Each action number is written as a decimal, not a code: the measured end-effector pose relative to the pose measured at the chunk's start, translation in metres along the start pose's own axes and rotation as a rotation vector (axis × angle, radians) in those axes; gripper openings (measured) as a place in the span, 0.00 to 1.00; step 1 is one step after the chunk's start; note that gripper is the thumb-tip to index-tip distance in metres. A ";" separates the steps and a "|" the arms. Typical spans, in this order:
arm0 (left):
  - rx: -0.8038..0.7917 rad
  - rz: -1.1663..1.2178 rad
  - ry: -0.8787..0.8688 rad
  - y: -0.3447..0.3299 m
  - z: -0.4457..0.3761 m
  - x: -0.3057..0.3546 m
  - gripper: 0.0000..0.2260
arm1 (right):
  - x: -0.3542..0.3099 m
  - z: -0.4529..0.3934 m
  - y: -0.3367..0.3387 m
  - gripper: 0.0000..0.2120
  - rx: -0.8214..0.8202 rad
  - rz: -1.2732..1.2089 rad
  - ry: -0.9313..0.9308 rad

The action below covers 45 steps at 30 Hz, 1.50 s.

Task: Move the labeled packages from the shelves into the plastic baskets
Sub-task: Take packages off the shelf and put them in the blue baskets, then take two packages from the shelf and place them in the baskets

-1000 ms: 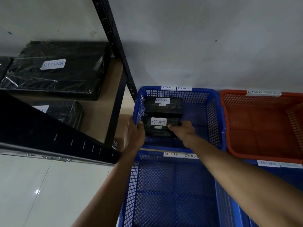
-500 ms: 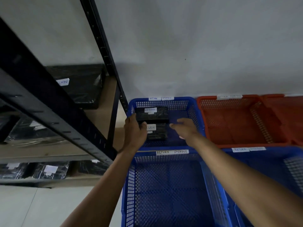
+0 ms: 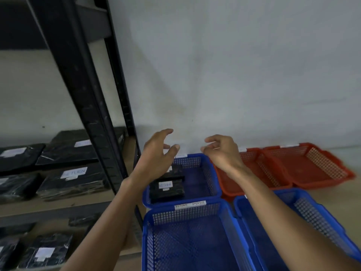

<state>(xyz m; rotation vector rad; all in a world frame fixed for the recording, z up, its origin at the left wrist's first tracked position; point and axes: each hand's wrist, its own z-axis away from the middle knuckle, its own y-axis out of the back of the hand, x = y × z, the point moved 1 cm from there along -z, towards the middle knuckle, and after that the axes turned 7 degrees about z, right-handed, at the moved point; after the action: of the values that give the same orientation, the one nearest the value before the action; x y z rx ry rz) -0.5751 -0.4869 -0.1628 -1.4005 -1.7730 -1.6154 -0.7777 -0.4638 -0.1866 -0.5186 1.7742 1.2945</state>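
Note:
Two black wrapped packages lie in the far blue basket (image 3: pixel 212 184) against the wall; the nearer package (image 3: pixel 167 189) shows a white "RETURN" label, and the one behind it is partly hidden by my left wrist. My left hand (image 3: pixel 158 153) and my right hand (image 3: pixel 222 151) hover above that basket, both with loosely curled fingers and nothing in them. More black labelled packages (image 3: pixel 72 180) lie on the shelves at the left.
A black metal shelf post (image 3: pixel 93 122) slants between me and the shelves. A near blue basket (image 3: pixel 187 214) labelled "RETURN OVERDUE" sits below my arms, another blue basket (image 3: pixel 316 216) at right, and two red baskets (image 3: pixel 312 173) along the wall.
Both hands let go of the package in the far blue basket and rose above it. The view lifted and swung left, showing more of the shelves.

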 end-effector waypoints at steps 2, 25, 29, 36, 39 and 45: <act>0.033 -0.004 -0.061 0.018 0.011 0.025 0.22 | -0.026 0.012 0.015 0.10 0.025 -0.024 0.071; 0.505 -0.144 -0.155 0.248 0.236 0.133 0.18 | -0.253 0.215 0.018 0.13 -0.124 -0.219 0.712; 0.573 -0.108 -0.107 0.297 0.265 0.115 0.16 | -0.288 0.233 -0.019 0.13 -0.183 -0.234 0.765; 0.685 0.010 -0.042 0.395 0.303 0.065 0.11 | -0.364 0.264 -0.110 0.11 -0.186 -0.260 0.834; 0.702 0.017 -0.030 0.441 0.312 0.046 0.09 | -0.400 0.277 -0.149 0.11 -0.188 -0.270 0.848; 0.775 0.021 0.003 0.527 0.314 0.015 0.07 | -0.462 0.285 -0.208 0.11 -0.211 -0.301 0.808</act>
<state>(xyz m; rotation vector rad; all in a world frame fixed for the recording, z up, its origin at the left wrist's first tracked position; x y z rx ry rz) -0.0378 -0.2760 0.0456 -1.0206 -2.0400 -0.7502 -0.2592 -0.3505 0.0505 -1.5323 2.0701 1.1320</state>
